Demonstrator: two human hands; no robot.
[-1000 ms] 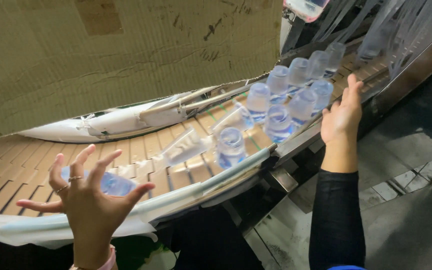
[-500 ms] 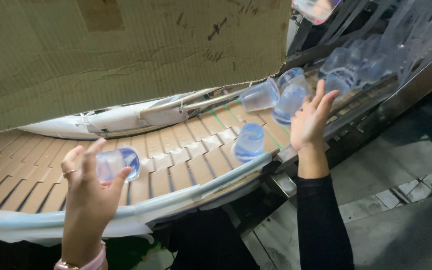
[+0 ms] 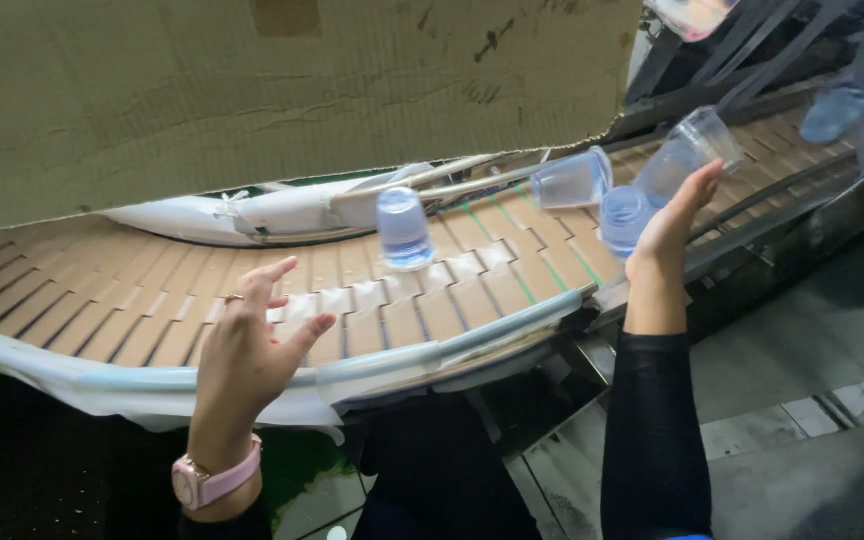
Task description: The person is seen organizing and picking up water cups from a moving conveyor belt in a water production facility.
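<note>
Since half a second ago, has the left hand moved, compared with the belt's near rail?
Yes. The left hand has dropped toward the near rail and is open; the cup it held is gone from it.

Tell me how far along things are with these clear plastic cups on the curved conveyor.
One clear plastic cup stands upside down on the tan slatted conveyor. The right hand touches a tumbling cluster of cups; those remain unsettled. The left hand hovers open and empty.

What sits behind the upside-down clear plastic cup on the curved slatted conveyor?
Behind the upside-down clear plastic cup runs a white wrapped guide rail, then a brown cardboard sheet; whatever lies beyond the cardboard is hidden.
</note>
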